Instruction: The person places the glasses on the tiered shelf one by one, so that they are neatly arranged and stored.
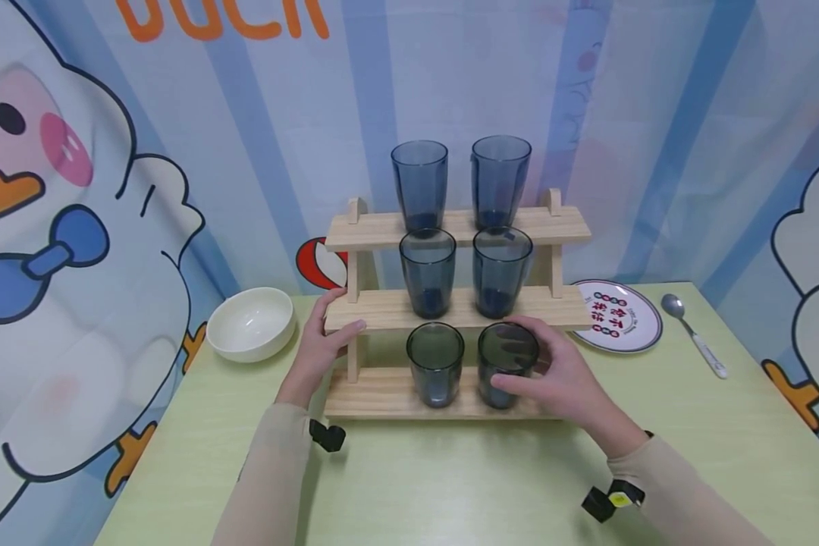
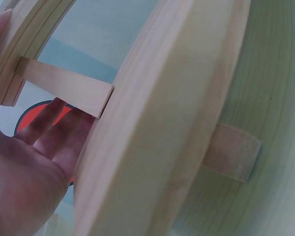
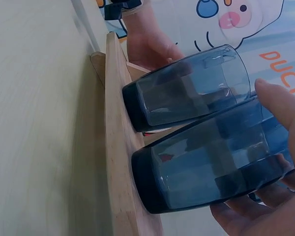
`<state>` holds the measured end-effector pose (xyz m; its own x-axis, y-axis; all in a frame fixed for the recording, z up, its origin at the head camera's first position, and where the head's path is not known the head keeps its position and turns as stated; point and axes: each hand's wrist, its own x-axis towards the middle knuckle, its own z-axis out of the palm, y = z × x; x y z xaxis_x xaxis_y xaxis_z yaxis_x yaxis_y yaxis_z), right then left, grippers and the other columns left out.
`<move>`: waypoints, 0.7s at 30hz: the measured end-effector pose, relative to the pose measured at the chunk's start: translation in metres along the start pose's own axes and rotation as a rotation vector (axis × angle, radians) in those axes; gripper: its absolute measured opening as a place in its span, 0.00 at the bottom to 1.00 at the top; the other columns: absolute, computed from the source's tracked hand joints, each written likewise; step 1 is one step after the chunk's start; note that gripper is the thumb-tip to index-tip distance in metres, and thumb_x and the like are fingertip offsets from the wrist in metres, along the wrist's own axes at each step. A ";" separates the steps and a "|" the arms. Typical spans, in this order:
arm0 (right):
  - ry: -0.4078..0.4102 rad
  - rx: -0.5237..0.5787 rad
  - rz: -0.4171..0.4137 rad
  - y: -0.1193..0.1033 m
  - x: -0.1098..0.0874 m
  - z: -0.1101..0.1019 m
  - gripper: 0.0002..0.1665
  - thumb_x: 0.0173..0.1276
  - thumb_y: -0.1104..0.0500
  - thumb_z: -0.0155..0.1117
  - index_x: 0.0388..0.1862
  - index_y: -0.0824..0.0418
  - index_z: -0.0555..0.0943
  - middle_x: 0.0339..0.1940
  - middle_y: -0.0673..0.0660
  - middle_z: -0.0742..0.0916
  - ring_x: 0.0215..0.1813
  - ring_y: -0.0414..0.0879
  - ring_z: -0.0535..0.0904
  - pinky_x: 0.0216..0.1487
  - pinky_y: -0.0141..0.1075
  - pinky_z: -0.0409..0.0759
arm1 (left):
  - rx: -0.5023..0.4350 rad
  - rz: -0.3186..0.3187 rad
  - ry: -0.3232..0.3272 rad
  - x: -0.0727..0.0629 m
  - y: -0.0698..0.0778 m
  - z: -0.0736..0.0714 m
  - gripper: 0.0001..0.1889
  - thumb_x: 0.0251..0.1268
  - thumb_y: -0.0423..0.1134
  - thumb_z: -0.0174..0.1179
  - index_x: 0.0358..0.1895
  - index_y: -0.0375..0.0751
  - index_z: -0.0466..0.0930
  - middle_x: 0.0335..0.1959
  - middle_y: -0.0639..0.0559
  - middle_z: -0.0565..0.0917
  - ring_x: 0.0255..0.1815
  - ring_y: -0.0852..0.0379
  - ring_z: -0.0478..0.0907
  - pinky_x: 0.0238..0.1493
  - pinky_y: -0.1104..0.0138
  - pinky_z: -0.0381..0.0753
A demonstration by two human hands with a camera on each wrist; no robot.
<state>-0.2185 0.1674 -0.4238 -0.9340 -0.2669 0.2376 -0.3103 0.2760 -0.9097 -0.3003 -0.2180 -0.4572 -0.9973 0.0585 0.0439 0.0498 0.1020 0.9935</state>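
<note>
A three-tier wooden rack (image 1: 375,396) stands on the table with two blue-grey glasses on each tier. At its left end my left hand (image 1: 318,347) grips the middle shelf, thumb over the front edge. The left wrist view shows the fingers (image 2: 64,132) reaching behind the shelf beside an upright. My right hand (image 1: 566,375) holds the right glass (image 1: 494,355) of the lowest tier, thumb in front and fingers round the far side. In the right wrist view this glass stands upright on the shelf, close beside the left glass (image 3: 187,91).
A white bowl (image 1: 251,324) sits left of the rack. To the right are a printed plate (image 1: 641,322), partly behind the rack, and a spoon (image 1: 695,337) with a patterned handle. A duck-patterned cloth (image 1: 280,136) hangs behind the table.
</note>
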 end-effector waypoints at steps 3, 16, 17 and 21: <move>-0.013 0.004 -0.001 0.001 0.000 -0.002 0.45 0.60 0.58 0.84 0.75 0.50 0.74 0.65 0.57 0.82 0.60 0.56 0.85 0.57 0.37 0.83 | -0.002 -0.002 -0.005 0.000 0.000 0.000 0.36 0.74 0.43 0.68 0.78 0.66 0.61 0.75 0.45 0.67 0.64 0.40 0.77 0.67 0.42 0.77; -0.046 0.009 0.008 0.002 0.001 -0.007 0.47 0.61 0.59 0.83 0.77 0.52 0.71 0.68 0.58 0.80 0.63 0.58 0.83 0.60 0.38 0.82 | -0.016 -0.003 -0.009 0.000 0.001 0.000 0.36 0.74 0.42 0.68 0.79 0.66 0.61 0.76 0.45 0.66 0.64 0.40 0.77 0.67 0.43 0.77; -0.046 0.006 0.009 0.002 0.000 -0.007 0.47 0.61 0.59 0.83 0.77 0.52 0.71 0.69 0.58 0.80 0.63 0.58 0.83 0.60 0.38 0.82 | -0.015 -0.003 -0.009 0.000 0.001 0.000 0.36 0.74 0.42 0.68 0.79 0.66 0.60 0.76 0.45 0.66 0.64 0.40 0.77 0.66 0.43 0.77; -0.052 -0.014 0.007 0.001 0.000 -0.009 0.48 0.62 0.58 0.83 0.79 0.52 0.70 0.69 0.57 0.80 0.64 0.58 0.82 0.61 0.40 0.81 | -0.024 -0.007 -0.015 -0.002 0.003 0.000 0.37 0.74 0.42 0.68 0.79 0.66 0.60 0.76 0.45 0.66 0.64 0.40 0.77 0.66 0.43 0.77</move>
<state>-0.2205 0.1758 -0.4219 -0.9259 -0.3122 0.2126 -0.3063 0.2911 -0.9063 -0.2983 -0.2176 -0.4547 -0.9967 0.0730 0.0353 0.0411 0.0788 0.9960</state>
